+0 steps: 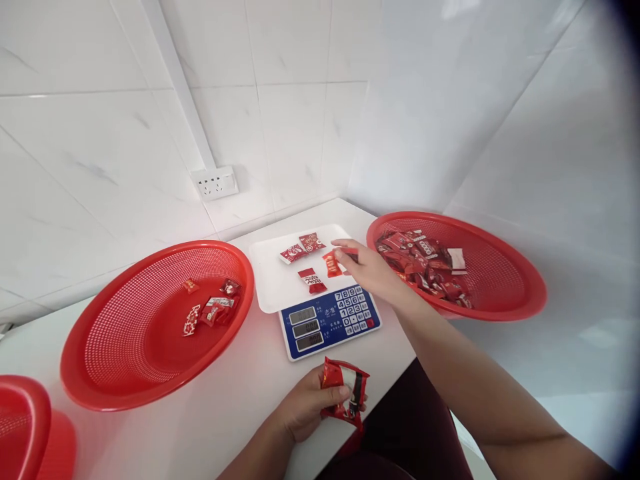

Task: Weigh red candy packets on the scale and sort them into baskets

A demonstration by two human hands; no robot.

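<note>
My left hand [315, 400] is closed around several red candy packets [350, 383] near the table's front edge, below the scale. Over the right side of the white scale pan [273, 280], my right hand [367, 267] pinches a red-orange candy packet [332, 264]. Whether that packet touches the pan I cannot tell. Lying apart on the pan are a red and white packet [313, 281] and two patterned red packets [303, 248] close together at the back. The blue scale panel [330, 320] shows number keys and three small displays.
At the right, a red mesh basket [515, 287] holds a heap of red packets. Another red basket [125, 320] on the left has several packets in it. Part of a further red basket [30, 413] shows at the lower left. A wall socket [215, 183] sits behind.
</note>
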